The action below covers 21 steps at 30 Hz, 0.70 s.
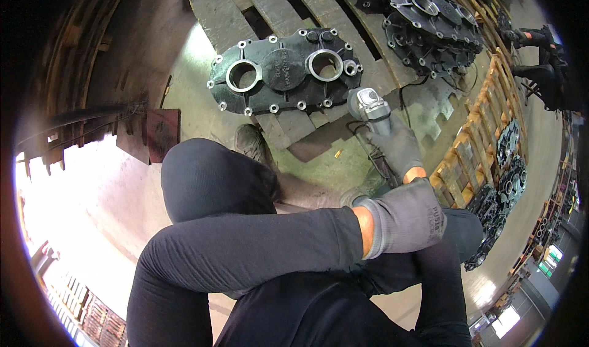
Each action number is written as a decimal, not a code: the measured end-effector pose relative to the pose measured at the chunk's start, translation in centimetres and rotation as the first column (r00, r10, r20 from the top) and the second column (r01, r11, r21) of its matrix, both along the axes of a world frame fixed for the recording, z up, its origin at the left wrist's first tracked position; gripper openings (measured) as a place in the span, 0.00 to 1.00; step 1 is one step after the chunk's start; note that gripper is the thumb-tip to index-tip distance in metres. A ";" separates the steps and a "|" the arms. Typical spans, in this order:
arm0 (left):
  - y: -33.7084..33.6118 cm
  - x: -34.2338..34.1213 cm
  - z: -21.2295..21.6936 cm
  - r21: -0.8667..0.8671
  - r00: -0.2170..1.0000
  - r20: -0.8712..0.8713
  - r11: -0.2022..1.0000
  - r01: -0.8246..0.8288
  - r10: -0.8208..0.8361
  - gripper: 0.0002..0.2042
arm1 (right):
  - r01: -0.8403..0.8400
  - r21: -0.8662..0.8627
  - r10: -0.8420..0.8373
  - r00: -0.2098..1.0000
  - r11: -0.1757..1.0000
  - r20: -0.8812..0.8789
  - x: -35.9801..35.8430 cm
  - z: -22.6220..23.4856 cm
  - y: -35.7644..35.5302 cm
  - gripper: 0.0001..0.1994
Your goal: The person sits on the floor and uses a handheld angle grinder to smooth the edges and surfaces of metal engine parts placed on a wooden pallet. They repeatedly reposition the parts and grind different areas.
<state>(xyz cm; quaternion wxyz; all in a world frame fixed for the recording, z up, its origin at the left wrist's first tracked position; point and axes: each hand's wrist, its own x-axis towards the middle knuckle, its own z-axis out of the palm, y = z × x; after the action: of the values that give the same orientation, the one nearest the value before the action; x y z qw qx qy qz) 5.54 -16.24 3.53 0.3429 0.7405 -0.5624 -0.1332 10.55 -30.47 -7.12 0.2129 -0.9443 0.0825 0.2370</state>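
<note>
In a grey glove, my right hand (399, 146) is closed round the body of an angle grinder (375, 109) with a silver head. Its disc end is beside the lower right corner of a black cast housing cover (285, 71); whether they touch I cannot tell. That cover lies flat, with two large bored rings and small bolt bosses along its rim. My left arm crosses in front of me, and my gloved left hand (410, 217) is wrapped over my right forearm, its fingertips hidden.
Under the cover is a worn wooden pallet (279, 129). More black covers (432, 28) are stacked at the far right. A slatted wooden pallet (469, 150) stands to the right, with further castings (506, 181) beyond it. A dark cord (403, 98) runs near the grinder. Another person (543, 71) is at the far right.
</note>
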 end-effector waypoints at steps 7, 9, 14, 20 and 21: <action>-0.3 -0.4 0.0 0.047 0.987 -0.158 0.999 0.023 -0.015 0.07 | 0.079 0.051 -0.080 0.996 0.996 0.036 0.5 1.0 -1.5 0.33; -0.3 -0.5 -0.1 0.002 0.989 -0.147 1.000 -0.007 0.008 0.08 | 0.087 0.010 -0.088 0.995 0.996 0.037 1.6 1.9 -1.3 0.32; 0.3 0.1 0.8 -0.138 0.987 0.139 0.989 -0.056 0.075 0.11 | 0.089 0.099 -0.106 0.977 0.991 0.184 5.0 -0.7 -2.9 0.33; 0.2 0.1 0.0 -0.237 0.987 0.077 0.964 -0.121 0.143 0.10 | 0.003 -0.077 0.009 0.987 0.997 0.161 8.3 -2.2 -3.0 0.36; 0.0 -0.2 -0.6 -0.306 0.981 0.063 0.940 -0.154 0.181 0.09 | 0.007 -0.107 0.009 0.988 0.994 0.153 8.3 -2.4 -3.3 0.36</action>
<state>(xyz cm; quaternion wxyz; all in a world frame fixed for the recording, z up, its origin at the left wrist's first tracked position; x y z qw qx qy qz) 5.35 -16.26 2.94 0.4355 0.7304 -0.5260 0.0167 18.87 -33.78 -9.52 0.1677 -0.9698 0.0779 0.1591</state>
